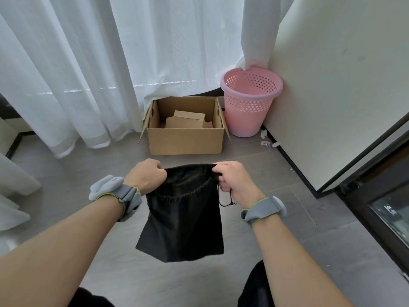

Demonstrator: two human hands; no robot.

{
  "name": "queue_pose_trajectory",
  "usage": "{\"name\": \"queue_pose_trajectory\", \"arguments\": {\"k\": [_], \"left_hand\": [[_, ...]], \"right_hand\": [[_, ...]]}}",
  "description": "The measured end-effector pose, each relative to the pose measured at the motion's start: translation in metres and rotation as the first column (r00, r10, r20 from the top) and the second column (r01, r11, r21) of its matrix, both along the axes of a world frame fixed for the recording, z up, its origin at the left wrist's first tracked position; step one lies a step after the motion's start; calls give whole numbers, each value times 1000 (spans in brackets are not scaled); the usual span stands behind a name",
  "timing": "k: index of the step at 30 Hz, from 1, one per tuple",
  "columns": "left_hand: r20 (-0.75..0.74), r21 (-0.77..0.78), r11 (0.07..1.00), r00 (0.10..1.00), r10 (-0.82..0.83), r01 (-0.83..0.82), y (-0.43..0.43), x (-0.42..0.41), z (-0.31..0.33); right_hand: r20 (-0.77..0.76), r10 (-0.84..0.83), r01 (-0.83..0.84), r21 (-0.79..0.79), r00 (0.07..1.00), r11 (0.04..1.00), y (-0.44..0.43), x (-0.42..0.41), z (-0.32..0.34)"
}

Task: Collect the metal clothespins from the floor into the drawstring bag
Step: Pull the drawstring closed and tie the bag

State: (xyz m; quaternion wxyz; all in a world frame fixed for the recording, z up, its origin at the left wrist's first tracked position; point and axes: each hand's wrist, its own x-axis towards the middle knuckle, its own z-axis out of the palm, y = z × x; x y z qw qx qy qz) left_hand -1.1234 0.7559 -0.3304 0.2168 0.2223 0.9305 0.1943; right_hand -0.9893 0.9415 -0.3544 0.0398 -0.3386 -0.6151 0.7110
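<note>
Both forearms reach toward twelve o'clock; the left hand (147,175) and right hand (234,180) each pinch the black drawstring bag (180,220) at its rim, stretching the mouth wide. Keeping it taut should ease dropping. No clothespins show on the floor (276,171).

Floor (276,173): grey wood-look planks, with small white paper scraps (269,141) along the right wall's dark baseboard. Rear boundary — sheer white curtains (88,63) passing diffuse daylight, hanging to the floor. An open cardboard box (186,138) stands before the curtains, a pink perforated bin (251,103) just beside it in the corner against the cream wall (343,74); a black-framed glass panel (380,185) occupies the right edge.
</note>
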Motion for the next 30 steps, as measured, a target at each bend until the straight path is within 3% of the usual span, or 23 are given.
{"name": "queue_pose_trajectory", "arguments": {"k": [1, 3, 6, 9, 12, 14, 17, 21, 26, 30], "left_hand": [[-81, -32, 999, 997, 2, -5, 0, 0, -4], [-172, -114, 993, 985, -31, 11, 1, 5, -11], [-137, -115, 977, 971, -194, 179, 17, 21, -21], [-102, -103, 884, 879, -466, 457, 37, 38, -26], [-93, -140, 802, 799, -594, 580, 49, 47, -28], [-66, -168, 780, 783, -619, 603, 55, 46, -30], [11, -184, 760, 775, -632, 623, 58, 43, -34], [26, -107, 811, 817, -575, 575, 61, 42, -35], [-135, -213, 866, 864, -485, 453, 76, 57, -39], [-312, -200, 855, 796, -518, 478, 92, 75, -40]], "right_hand": [[25, -62, 60, 83, 998, 995, -3, -4, -8], [107, -47, 22, 226, 993, 974, -12, -9, -20], [239, 63, -130, 276, 969, 952, -15, -5, -25], [364, 170, -294, 321, 916, 900, -8, 0, -23], [457, 292, -453, 296, 840, 841, -5, 6, -29], [477, 326, -494, 284, 816, 822, -4, 10, -31], [408, 335, -444, 208, 849, 871, -1, 18, -27], [424, 355, -463, 185, 833, 867, 9, 29, -25], [410, 220, -333, 227, 885, 915, 25, 27, -12], [410, 268, -405, 298, 872, 864, 26, 27, 4]]}}
